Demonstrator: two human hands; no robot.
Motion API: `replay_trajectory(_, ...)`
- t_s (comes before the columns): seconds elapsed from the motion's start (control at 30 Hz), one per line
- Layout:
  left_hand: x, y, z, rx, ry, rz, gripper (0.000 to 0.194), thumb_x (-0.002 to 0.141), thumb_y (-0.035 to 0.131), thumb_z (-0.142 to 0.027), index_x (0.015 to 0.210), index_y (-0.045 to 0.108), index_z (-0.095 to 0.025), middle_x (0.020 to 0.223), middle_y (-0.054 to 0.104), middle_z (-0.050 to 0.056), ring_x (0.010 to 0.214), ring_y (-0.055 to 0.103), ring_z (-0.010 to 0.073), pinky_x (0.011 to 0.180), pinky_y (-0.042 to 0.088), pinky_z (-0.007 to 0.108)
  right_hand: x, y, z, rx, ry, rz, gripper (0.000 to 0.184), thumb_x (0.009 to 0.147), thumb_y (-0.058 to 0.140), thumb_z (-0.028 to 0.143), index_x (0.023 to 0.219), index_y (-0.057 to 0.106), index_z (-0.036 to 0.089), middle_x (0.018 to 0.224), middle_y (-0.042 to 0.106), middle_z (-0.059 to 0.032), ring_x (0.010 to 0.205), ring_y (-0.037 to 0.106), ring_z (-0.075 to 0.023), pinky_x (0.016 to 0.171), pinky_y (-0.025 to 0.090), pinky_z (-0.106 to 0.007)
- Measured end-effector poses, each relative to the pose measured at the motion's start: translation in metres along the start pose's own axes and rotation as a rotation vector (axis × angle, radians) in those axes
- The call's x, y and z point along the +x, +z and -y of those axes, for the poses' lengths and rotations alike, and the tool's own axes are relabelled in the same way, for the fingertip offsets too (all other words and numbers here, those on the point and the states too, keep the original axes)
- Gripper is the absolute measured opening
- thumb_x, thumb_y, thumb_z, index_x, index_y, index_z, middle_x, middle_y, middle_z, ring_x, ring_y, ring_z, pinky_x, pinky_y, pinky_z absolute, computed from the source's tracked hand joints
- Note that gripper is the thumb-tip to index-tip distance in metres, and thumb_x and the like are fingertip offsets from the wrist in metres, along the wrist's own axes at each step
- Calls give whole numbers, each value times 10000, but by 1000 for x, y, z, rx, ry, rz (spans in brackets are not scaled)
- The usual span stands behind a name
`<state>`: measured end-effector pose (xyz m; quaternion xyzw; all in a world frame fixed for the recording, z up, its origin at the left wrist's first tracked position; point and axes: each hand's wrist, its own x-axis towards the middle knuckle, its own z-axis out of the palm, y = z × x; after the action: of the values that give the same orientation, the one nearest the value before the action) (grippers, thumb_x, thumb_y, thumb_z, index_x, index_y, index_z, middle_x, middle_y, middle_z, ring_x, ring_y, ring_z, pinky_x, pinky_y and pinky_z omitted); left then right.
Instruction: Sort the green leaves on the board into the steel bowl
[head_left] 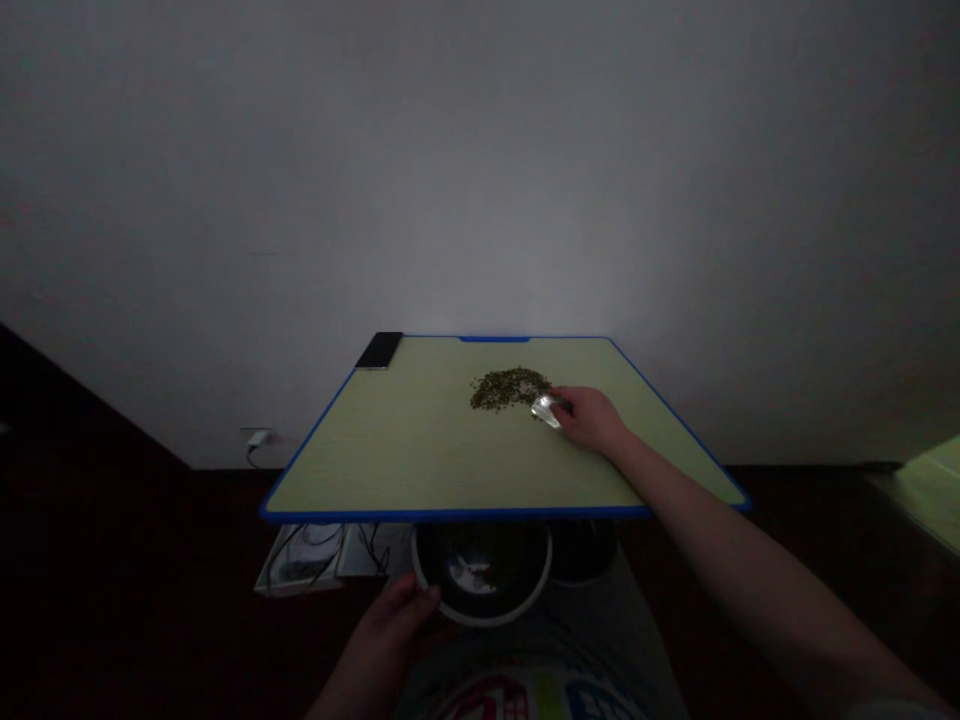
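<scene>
The right hand point(589, 418) grasps a shiny plastic piece point(547, 410) against small green beans point(508, 388); the left hand point(397, 622) clasps a white-rimmed bowl point(484, 619).

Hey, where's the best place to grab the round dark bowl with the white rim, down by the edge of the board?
Best to take the round dark bowl by its white rim, coming from the near side. The far part sits behind the blue-edged pale green board, while the near rim stands clear and raised. The left hand is already there.
</scene>
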<state>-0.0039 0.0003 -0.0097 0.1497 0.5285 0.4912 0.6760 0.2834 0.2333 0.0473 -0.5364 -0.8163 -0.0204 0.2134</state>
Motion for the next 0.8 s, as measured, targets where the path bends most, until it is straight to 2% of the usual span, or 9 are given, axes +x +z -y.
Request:
replay_trajectory(0.1,-2,1,-1,-13,-4,47,352,582,829,-329,874,742,-153,964,795,158,997,706,366,895,529,470,-1,-4,4,-3,58,19,350,873,501,314,1146,689,200,888,745,-61,752,655,-187,672,419,-260)
replay_trajectory(0.37,-6,3,-5,-29,-8,62,274,615,813,-289,843,740,-154,922,807,132,976,719,345,924,527,459,-4,-9,3,5,136,27,335,838,523,318,1101,704,214,744,722,-33,665,635,-175,617,396,-260)
replay_trajectory(0.6,-9,5,-8,-35,-15,47,271,620,817,-274,855,742,-159,911,811,114,966,723,340,909,542,447,-4,-10,1,4,171,22,329,836,524,320,1091,702,216,722,713,-26,647,621,-166,606,391,-255)
replay_trajectory(0.8,-9,4,-7,-33,-12,78,270,626,811,-290,844,734,-150,931,804,136,994,711,354,928,528,468,-3,-7,-1,11,140,27,344,847,515,318,1117,692,199,735,713,-35,662,621,-174,616,391,-261)
